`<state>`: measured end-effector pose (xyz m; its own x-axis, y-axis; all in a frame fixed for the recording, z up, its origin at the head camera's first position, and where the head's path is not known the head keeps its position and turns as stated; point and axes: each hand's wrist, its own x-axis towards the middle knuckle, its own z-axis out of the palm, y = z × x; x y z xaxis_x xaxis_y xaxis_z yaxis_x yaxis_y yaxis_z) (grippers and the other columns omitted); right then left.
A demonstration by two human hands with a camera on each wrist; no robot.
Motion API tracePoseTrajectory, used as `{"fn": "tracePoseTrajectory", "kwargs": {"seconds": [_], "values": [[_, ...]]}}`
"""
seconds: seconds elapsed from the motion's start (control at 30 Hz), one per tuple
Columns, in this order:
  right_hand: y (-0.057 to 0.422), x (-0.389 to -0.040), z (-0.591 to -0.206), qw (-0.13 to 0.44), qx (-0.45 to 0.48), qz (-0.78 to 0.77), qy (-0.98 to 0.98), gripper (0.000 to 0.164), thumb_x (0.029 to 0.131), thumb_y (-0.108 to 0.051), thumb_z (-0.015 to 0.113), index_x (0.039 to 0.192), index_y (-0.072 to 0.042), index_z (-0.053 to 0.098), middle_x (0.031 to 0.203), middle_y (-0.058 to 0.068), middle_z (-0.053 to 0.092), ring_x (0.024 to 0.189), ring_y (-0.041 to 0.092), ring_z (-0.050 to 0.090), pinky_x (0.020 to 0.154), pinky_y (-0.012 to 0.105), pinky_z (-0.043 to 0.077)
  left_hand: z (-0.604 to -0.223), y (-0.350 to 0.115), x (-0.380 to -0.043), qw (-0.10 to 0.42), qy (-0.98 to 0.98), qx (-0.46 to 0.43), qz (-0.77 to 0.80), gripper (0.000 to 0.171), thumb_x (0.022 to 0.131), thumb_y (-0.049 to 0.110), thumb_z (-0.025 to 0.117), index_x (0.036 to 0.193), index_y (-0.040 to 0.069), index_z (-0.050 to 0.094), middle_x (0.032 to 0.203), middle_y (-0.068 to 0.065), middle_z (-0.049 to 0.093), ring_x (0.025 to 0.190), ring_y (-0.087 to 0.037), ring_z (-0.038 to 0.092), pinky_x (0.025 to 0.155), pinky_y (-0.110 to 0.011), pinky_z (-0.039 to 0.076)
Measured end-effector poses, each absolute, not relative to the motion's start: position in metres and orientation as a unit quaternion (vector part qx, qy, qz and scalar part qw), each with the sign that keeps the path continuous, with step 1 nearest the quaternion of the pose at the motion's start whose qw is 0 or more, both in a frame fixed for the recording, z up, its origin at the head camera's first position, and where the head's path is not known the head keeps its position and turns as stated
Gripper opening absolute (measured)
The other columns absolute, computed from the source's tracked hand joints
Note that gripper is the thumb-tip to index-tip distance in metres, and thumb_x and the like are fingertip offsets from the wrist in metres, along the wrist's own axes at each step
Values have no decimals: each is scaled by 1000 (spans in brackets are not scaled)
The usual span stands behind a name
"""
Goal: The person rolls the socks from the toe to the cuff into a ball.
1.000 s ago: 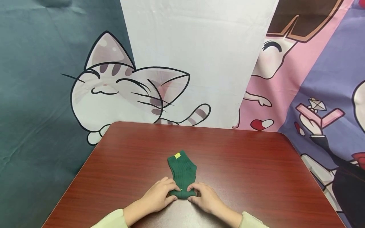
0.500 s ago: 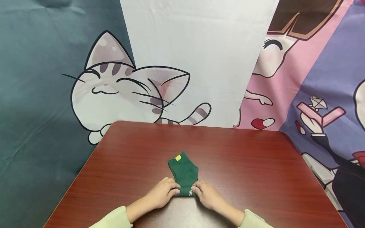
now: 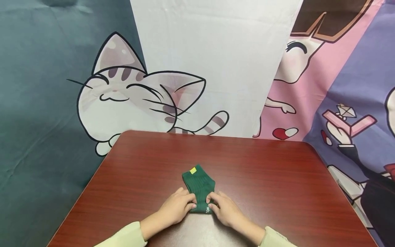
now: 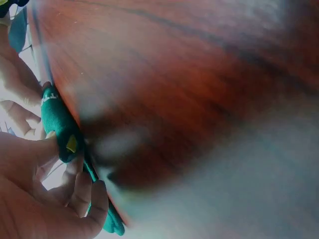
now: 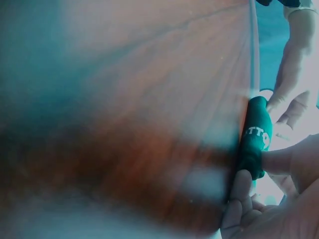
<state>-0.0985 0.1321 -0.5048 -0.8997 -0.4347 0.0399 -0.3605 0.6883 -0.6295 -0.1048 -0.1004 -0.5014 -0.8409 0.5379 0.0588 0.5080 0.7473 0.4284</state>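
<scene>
Working the near end of the green sock (image 3: 200, 187) now, both hands on it, the sock lying on the red-brown worktop (image 3: 262, 164) right in front of me, close to the middle. Left grip (image 3: 173, 208): pinching, thumb and fingers on the left side of the rolled near end (image 3: 199, 207). Right grip (image 3: 227, 210): pinching too, thumb and index finger on the right side of that same roll, as the right wrist view bears out. And look at the change! A second ago my thumbs sat down at the near edge; now they've come up onto the roll, and white lettering (image 3: 207, 209) has turned into sight beside my right thumb, where the head view showed plain green. Since half a second ago it's small stuff: my two index fingertips have edged a touch nearer each other across the sock, and the lettering stays up. The far end hardly shifts, lying flat and angled, its yellow label (image 3: 193, 170) facing up. Over to the left wrist view, where a yellow mark (image 4: 72, 144) shows on the roll just beside my left thumb. Pale sleeves (image 3: 124, 236) at both wrists, and beyond the worktop hangs the backdrop (image 3: 210, 51) with its smiling cartoon cat (image 3: 123, 92).
</scene>
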Motion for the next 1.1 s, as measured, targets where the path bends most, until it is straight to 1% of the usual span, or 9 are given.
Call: {"fn": "tracePoseTrajectory", "kwargs": {"seconds": [0.1,0.2,0.43,0.53,0.63,0.73,0.93,1.0,1.1], "values": [[134,-98,-506,51,-221,-340,913,13,95,-17,70,100,-27,64,83,-12,48,70,2,44,60,24,38,-500,-100,-103,8,936,291,197,7,95,32,68,90,26,68,88,15,56,77,-3,38,67,-20,41],[138,-97,-509,57,-221,-351,908,11,94,-21,72,102,-26,67,85,-12,50,71,0,45,61,23,40,-500,-100,-104,5,935,295,198,8,96,31,68,92,25,71,90,15,57,78,-3,40,69,-20,43],[142,-97,-510,64,-230,-369,898,34,79,-25,87,109,-25,71,85,-8,52,72,2,48,64,23,41,-503,-100,-103,9,934,280,220,9,96,28,67,99,23,74,97,15,63,79,-3,41,70,-21,44],[140,-98,-510,55,-227,-364,902,37,76,-22,89,108,-25,71,83,-9,51,71,3,47,62,22,40,-505,-100,-103,-8,931,284,227,7,96,26,69,102,24,72,100,15,65,81,-3,44,73,-22,46],[138,-98,-511,47,-223,-359,905,34,77,-22,88,106,-25,72,82,-10,50,70,3,47,61,22,40,-506,-101,-102,-24,928,297,224,9,95,26,71,103,24,70,101,15,68,82,-3,48,73,-23,48],[138,-97,-511,39,-225,-352,908,30,78,-22,87,104,-24,72,81,-10,50,69,3,46,60,21,39,-504,-104,-101,-19,926,316,207,11,93,30,72,102,24,71,100,15,69,83,-3,51,72,-23,49],[138,-94,-511,26,-224,-332,916,22,83,-25,83,102,-26,72,80,-12,50,68,1,42,58,21,37,-499,-105,-98,-3,927,350,135,32,85,47,77,104,22,68,102,10,69,88,-7,55,77,-26,51],[138,-94,-510,27,-218,-333,917,20,84,-25,82,101,-26,73,79,-12,50,68,0,42,58,21,37,-498,-104,-97,-8,929,353,113,33,85,46,78,105,22,67,103,9,68,92,-8,56,78,-28,52],[138,-94,-509,28,-214,-334,917,15,86,-26,80,100,-25,74,78,-13,49,68,0,42,58,21,38,-498,-102,-97,-14,933,345,104,25,89,39,76,105,22,68,103,9,67,94,-9,55,77,-29,50]]}}
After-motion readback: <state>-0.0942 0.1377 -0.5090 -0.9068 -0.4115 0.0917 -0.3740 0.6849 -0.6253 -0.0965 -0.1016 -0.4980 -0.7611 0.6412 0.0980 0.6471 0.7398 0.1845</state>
